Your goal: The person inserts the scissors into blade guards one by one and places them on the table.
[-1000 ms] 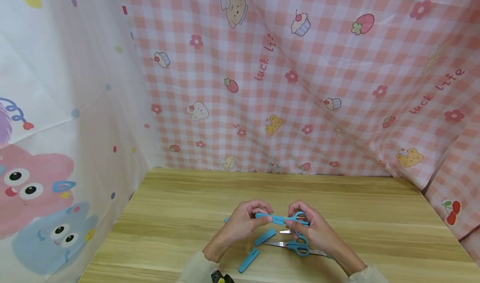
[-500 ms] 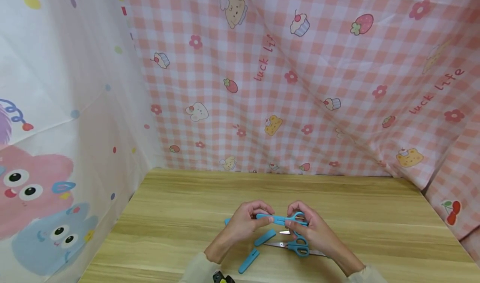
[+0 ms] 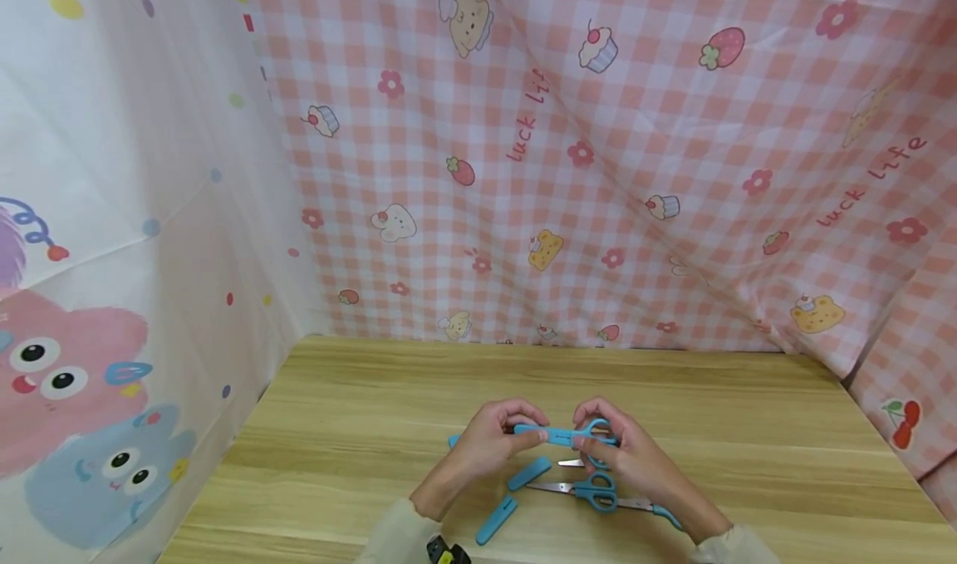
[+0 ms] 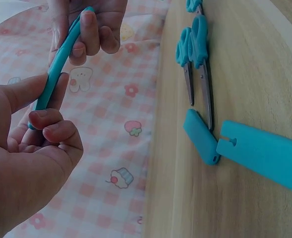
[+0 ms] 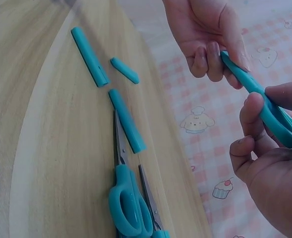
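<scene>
Pale sleeves [image 3: 395, 532] come in at the bottom edge, a black-and-yellow object [image 3: 447, 552] beside the left one. Above the table, the left hand [image 3: 489, 433] pinches the outer end of a blue cover [image 3: 562, 437] between thumb and fingers. The right hand [image 3: 622, 446] grips the handles of the held scissors [image 5: 279, 125], its thumb where cover and handles meet; the cover sits over the blades.

On the table below, the near cover [image 3: 497, 521] lies slantwise, its slotted end pointing away. The near scissors [image 3: 664, 514] lie by the right wrist, blades toward the handles of the middle scissors [image 3: 584, 489]. The tips of those are just beside the middle cover [image 3: 529, 473]; whether they touch, I cannot tell. Beyond, the far scissors [image 3: 571, 463] are partly hidden under the right hand, and the far cover [image 3: 453, 441] behind the left.

The wood-grain table [image 3: 389, 381] runs back to a pink checked cloth [image 3: 493, 298]; a white cloth [image 3: 187, 282] with cartoon figures hangs to the left.
</scene>
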`<state>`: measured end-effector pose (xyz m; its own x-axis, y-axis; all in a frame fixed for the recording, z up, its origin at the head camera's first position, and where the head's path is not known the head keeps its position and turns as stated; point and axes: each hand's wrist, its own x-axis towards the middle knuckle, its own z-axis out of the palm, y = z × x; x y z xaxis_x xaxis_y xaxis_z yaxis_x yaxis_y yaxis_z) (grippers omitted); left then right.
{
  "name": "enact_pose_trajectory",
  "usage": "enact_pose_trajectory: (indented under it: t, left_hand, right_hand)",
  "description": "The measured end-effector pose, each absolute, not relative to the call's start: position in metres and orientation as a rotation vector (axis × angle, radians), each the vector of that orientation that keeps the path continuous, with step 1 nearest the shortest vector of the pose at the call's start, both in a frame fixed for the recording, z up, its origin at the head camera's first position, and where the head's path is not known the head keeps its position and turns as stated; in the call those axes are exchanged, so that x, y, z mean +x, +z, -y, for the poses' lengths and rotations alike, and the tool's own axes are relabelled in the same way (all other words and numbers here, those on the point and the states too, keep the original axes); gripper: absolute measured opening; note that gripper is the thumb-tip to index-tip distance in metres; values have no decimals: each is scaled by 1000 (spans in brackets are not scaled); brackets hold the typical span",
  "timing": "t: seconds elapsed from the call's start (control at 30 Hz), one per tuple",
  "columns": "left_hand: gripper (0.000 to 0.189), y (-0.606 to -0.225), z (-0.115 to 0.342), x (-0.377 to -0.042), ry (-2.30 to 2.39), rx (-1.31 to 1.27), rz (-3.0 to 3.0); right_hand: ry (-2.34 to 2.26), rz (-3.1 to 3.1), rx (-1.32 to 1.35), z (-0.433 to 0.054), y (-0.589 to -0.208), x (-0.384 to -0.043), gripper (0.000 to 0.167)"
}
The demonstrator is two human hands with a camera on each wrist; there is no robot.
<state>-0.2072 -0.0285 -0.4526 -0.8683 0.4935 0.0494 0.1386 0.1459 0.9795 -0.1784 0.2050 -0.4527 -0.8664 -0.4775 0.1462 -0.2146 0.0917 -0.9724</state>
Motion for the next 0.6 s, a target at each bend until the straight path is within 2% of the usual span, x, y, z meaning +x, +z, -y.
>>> enact_pose_trajectory:
  t: [0.6]
  left_hand:
    - [10, -456, 22, -217, 1757, 542, -2218]
  right_hand:
    - [-1843, -2277, -512, -205, -455, -188, 21]
